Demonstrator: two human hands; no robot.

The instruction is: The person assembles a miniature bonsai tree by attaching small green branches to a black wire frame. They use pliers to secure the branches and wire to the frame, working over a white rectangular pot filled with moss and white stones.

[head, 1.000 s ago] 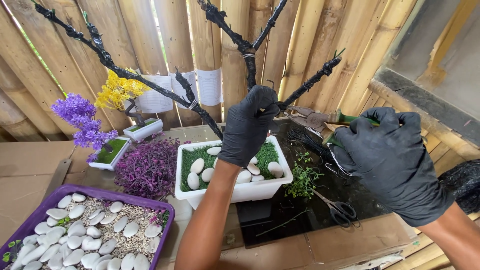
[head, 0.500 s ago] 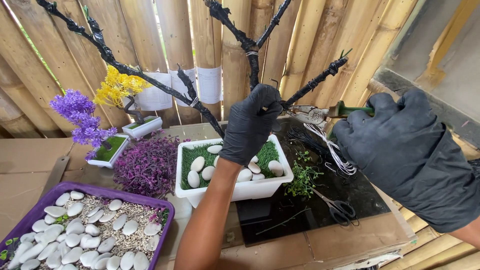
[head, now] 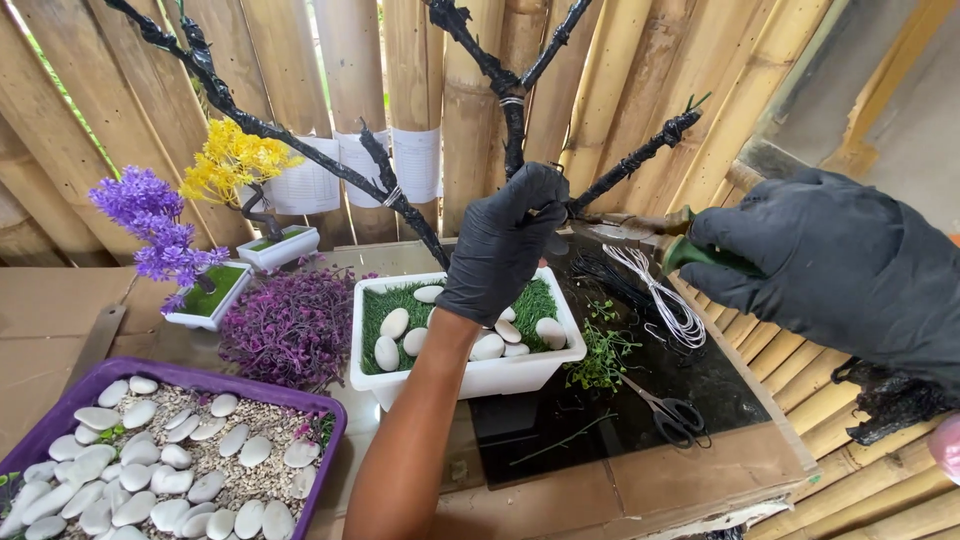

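Fingers of the left hand (head: 505, 240) stay clenched on the black artificial tree (head: 512, 120) at frame centre, rooted in the white planter (head: 470, 375). At right, the right hand (head: 820, 260), grasping a green-handled tool (head: 700, 255), has drawn nearer the branch fork.

Off to your left you're looking at a purple tray (head: 40, 425) sitting on the cardboard, packed with gravel and smooth white stones (head: 165, 470). Just behind it a clump of purple foliage (head: 292, 325) is lying next to two little white pots, one carrying a purple flower tree (head: 155, 225), the other a yellow flower tree (head: 232, 160). Over on the black sheet you're seeing scissors (head: 672, 412) lying flat, a coil of white wire (head: 662, 300) beside darker wire, and a small green sprig (head: 600, 352). A bamboo wall (head: 340, 80) is standing behind everything.
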